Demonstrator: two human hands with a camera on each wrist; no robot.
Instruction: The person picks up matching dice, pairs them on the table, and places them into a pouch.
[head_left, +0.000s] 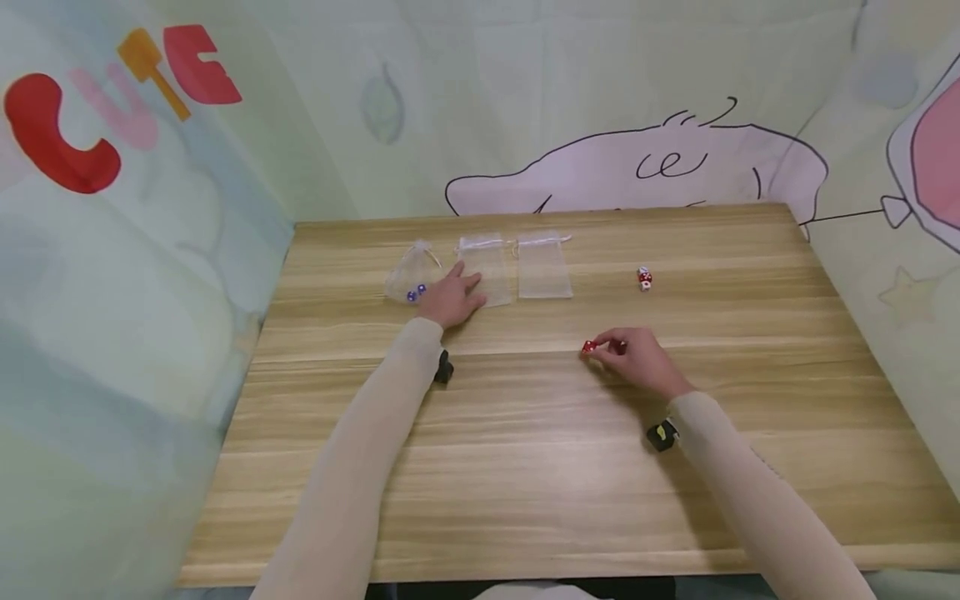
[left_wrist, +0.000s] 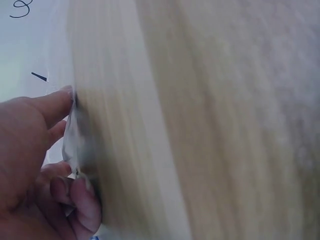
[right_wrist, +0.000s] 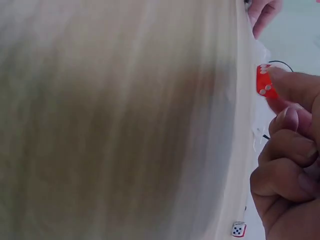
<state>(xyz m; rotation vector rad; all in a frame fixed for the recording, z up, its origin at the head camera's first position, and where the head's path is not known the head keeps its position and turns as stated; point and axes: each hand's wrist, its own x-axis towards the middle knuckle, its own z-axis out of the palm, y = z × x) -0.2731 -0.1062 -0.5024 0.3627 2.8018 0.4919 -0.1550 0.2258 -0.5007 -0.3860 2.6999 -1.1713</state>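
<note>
A red die [head_left: 588, 347] with white pips is pinched between the thumb and index finger of my right hand [head_left: 637, 358], over the middle right of the table. The other right fingers are curled inward, and a small dark red spot shows beside them in the head view. My left hand [head_left: 452, 298] has its fingers spread on the middle sheer drawstring bag [head_left: 491, 275], near its left side. Left of that hand, another sheer bag [head_left: 411, 271] has blue dice [head_left: 416, 292] in it. A third sheer bag [head_left: 544, 268] lies flat to the right.
Red and white dice [head_left: 644, 279] sit close together at the back right of the wooden table [head_left: 487, 467]. A printed cloth backdrop [head_left: 337, 108] stands behind the table and along its sides.
</note>
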